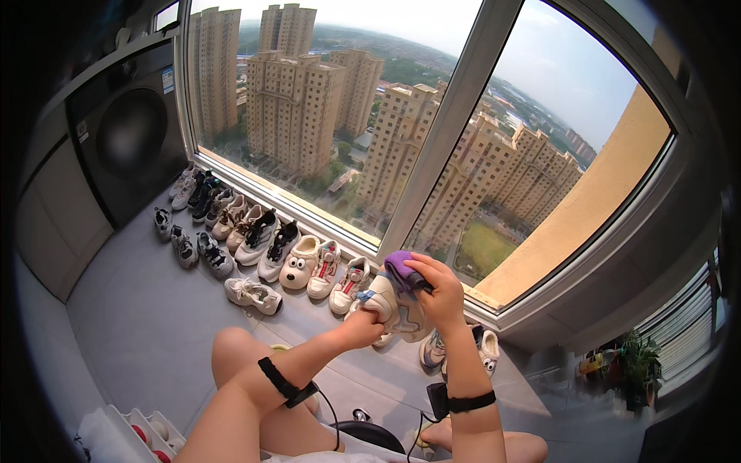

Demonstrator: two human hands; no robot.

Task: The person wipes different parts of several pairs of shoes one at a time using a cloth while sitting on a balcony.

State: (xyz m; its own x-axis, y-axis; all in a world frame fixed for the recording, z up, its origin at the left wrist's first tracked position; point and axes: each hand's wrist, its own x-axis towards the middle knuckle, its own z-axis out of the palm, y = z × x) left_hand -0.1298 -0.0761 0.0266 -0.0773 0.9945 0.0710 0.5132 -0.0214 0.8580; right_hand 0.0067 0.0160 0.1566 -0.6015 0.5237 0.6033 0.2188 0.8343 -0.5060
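My left hand (363, 329) grips a white and beige sneaker (411, 317) with blue laces, its fingers at the toe end or opening; which one I cannot tell. The sneaker is held up in front of the window. In my right hand (443, 289) is a folded purple cloth (399, 265) with a dark part, pressed against the far upper side of the sneaker. Just left of the held shoe, a white sneaker with red trim (349, 287) stands on the floor beside a slipper with a dog face (299, 266).
Several pairs of shoes line the window sill, with a single pale sneaker (253, 295) nearer me. A front-loading washing machine (130, 130) stands at the left. A white rack (130, 437) is at lower left. Plants (637, 359) are at the right. More shoes (431, 350) stand behind my right forearm.
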